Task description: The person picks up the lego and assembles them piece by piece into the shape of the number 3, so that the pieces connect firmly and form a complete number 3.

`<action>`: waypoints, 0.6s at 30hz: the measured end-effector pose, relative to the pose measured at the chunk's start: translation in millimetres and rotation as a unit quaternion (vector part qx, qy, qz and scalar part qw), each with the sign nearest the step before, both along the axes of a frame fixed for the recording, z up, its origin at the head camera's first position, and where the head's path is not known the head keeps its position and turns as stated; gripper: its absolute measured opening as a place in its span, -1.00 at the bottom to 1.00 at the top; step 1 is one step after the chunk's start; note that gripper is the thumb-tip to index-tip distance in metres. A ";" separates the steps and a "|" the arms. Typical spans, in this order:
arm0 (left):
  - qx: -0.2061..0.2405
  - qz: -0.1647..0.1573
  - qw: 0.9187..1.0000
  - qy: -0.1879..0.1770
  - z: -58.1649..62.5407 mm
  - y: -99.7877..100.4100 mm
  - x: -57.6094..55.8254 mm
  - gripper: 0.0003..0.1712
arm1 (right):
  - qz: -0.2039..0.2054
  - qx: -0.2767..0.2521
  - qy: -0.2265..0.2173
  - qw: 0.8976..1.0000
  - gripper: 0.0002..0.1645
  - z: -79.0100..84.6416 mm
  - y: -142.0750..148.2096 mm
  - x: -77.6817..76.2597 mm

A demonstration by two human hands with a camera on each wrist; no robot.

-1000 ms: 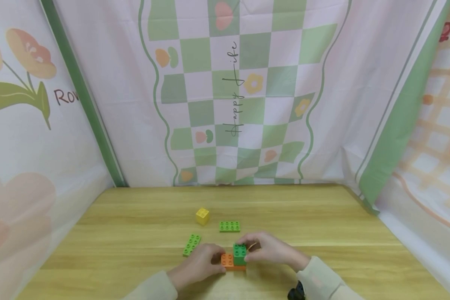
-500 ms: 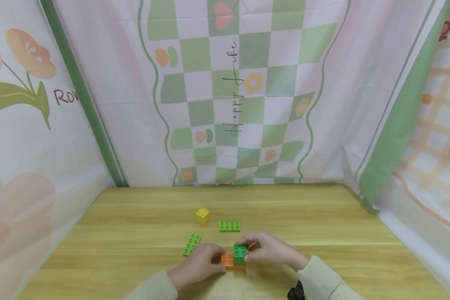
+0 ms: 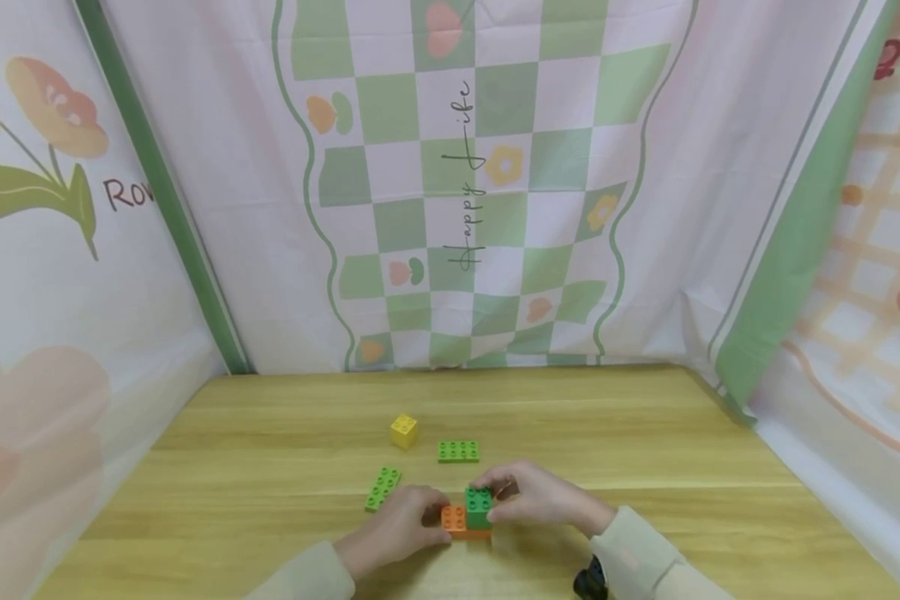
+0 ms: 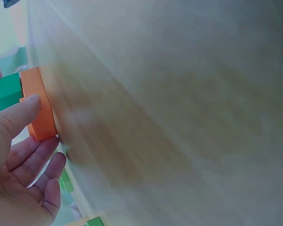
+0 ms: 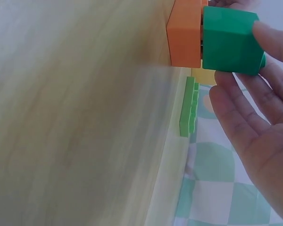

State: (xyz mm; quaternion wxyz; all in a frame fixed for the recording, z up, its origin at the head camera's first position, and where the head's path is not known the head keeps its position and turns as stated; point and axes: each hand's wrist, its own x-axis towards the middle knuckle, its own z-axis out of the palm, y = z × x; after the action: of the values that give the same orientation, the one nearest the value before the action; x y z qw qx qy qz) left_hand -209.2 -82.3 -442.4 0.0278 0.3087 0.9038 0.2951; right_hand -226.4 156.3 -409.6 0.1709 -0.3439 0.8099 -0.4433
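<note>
An orange building brick [image 3: 454, 519] lies on the table, with a square green brick [image 3: 478, 507] on its right half. In the right wrist view a thin gap shows between the green brick [image 5: 230, 40] and the orange brick [image 5: 185, 35]. My left hand [image 3: 401, 525] holds the orange brick's left end; in the left wrist view, the thumb is on its side and fingertips touch its end. With thumb and fingers my right hand [image 3: 540, 498] pinches the green brick. Two studs of the orange brick's left half face up beside it, along with others.
Beyond the hands lie a flat light-green plate brick [image 3: 458, 452] and a yellow cube brick [image 3: 403, 431]. Another light-green plate brick [image 3: 383, 488] sits slanted by my left hand. A black object [image 3: 591, 579] is beside the right sleeve. Printed curtains [image 3: 435, 208] enclose the wooden table [image 3: 270, 450].
</note>
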 end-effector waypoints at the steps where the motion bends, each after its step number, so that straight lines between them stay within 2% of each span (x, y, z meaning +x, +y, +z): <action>1: 0.000 0.000 1.000 0.000 0.3 0.0 0.0 -0.62 | 0.001 0.000 0.001 1.000 -0.55 0.3 0.0 0.0; 14: -0.001 0.001 1.000 -0.002 2.8 -0.2 0.0 -0.63 | 0.001 -0.002 0.020 1.000 -0.54 -0.6 0.3 -0.1; 18: 0.002 -0.002 1.000 -0.007 2.2 -0.2 0.0 -0.63 | 0.001 -0.010 0.011 1.000 -0.54 -3.0 0.7 0.0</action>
State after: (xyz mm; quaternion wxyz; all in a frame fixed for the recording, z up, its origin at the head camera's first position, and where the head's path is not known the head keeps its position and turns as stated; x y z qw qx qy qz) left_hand -209.2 -82.4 -440.2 0.0335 0.3085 0.9023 0.2993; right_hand -226.4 157.0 -412.6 0.1592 -0.3515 0.8068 -0.4474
